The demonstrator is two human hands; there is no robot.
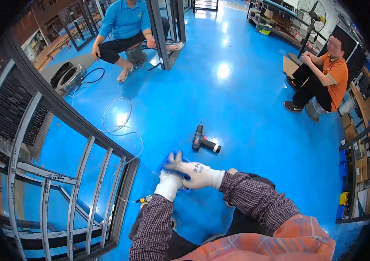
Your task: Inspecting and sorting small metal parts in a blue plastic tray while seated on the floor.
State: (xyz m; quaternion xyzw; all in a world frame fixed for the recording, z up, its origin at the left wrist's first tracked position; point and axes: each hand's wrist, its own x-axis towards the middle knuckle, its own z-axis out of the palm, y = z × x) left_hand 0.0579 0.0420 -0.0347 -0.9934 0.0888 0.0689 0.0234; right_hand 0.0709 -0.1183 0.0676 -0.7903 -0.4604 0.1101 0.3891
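Both my hands wear white gloves with grey-blue fingers and meet low in the middle, over a blue plastic box or tray (186,190) that they mostly cover. My right hand (196,174) reaches across the left one, its fingers stretched out and apart toward the upper left. Beneath it, my left hand (169,179) has its fingers hidden, so what they hold cannot be seen. A black and red cordless drill (199,141) lies on the floor just beyond my hands, its bit pointing away. Beside my left wrist is a yellow and black fitting (144,199) on a thin clear hose.
A dark metal frame with grey bars (77,182) stands close on my left. The clear hose (129,114) loops over the blue floor (237,108). One person in blue (124,21) sits beside another frame; one in orange (335,71) sits at right, near shelves (361,169).
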